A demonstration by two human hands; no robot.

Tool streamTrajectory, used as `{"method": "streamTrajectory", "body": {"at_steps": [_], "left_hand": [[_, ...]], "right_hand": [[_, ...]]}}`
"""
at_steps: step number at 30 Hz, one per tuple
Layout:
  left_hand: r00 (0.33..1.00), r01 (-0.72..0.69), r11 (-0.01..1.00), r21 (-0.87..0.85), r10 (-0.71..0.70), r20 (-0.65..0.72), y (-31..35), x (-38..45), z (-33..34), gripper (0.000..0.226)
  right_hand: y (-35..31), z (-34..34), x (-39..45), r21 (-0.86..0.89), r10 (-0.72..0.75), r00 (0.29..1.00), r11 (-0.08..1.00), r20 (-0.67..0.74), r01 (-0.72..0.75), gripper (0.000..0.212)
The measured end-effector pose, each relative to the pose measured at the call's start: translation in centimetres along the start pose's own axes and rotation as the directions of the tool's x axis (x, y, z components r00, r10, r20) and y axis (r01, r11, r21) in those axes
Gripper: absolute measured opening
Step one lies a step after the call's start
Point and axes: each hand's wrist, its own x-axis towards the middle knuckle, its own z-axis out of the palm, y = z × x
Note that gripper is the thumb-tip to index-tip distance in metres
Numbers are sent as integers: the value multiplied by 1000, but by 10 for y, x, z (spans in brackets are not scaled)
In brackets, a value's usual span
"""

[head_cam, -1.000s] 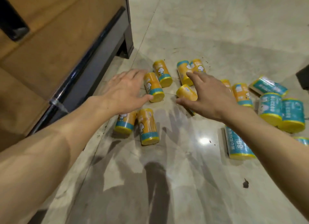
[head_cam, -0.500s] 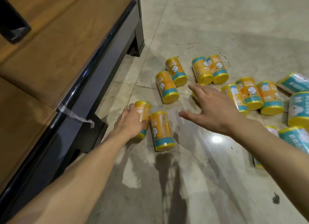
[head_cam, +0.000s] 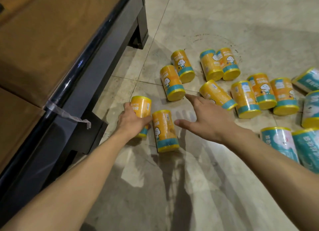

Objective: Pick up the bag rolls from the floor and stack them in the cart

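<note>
Head view: left hand (head_cam: 132,120) curled round an orange bag roll (head_cam: 140,108) lying on the floor tiles (head_cam: 198,187) beside the wooden cart (head_cam: 51,41). Right hand (head_cam: 205,117) spread, fingers straight, holding nothing — second orange roll (head_cam: 165,130) lies just left of its thumb. More rolls scattered beyond.

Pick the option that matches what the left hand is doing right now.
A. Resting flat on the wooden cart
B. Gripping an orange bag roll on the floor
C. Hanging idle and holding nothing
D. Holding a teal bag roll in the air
B: the left hand has its fingers curled round an orange bag roll lying on the floor, while the right hand hovers open beside it.
</note>
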Motion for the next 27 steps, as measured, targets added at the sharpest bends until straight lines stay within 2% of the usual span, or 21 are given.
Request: {"method": "streamTrajectory", "body": {"at_steps": [4, 7, 10, 14, 16, 20, 24, 27], "left_hand": [[998, -51, 997, -65, 48, -36, 3, -5, -23, 74], [993, -78, 989, -123, 66, -95, 6, -10, -44, 70], [989, -112, 982, -149, 97, -107, 10, -20, -65, 72], [989, -144, 968, -204, 134, -62, 11, -34, -85, 82], [990, -143, 967, -211, 138, -39, 9, -41, -92, 81], [992, -124, 962, -244, 121, -27, 1, -53, -97, 73], [991, -135, 947, -291, 136, -17, -1, -59, -96, 70], [990, -140, 933, -331, 126, -64, 1, -63, -91, 72]], "right_hand": [[-14, 15, 4, 6, 10, 999, 1000, 51, -10, 92], [-27, 30, 12, 35, 36, 997, 999, 72, -38, 89], [-43, 51, 24, 72, 114, 981, 989, 155, -127, 96], [-70, 86, 34, 245, 279, 933, 911, 226, -332, 104], [-83, 100, 36, 246, 357, 908, 880, 218, -405, 103], [-100, 112, 34, 302, 363, 918, 867, 160, -396, 89], [-97, 109, 34, 494, 352, 910, 764, 218, -414, 79], [-84, 94, 24, 764, 356, 926, 562, 123, -317, 60]]}}
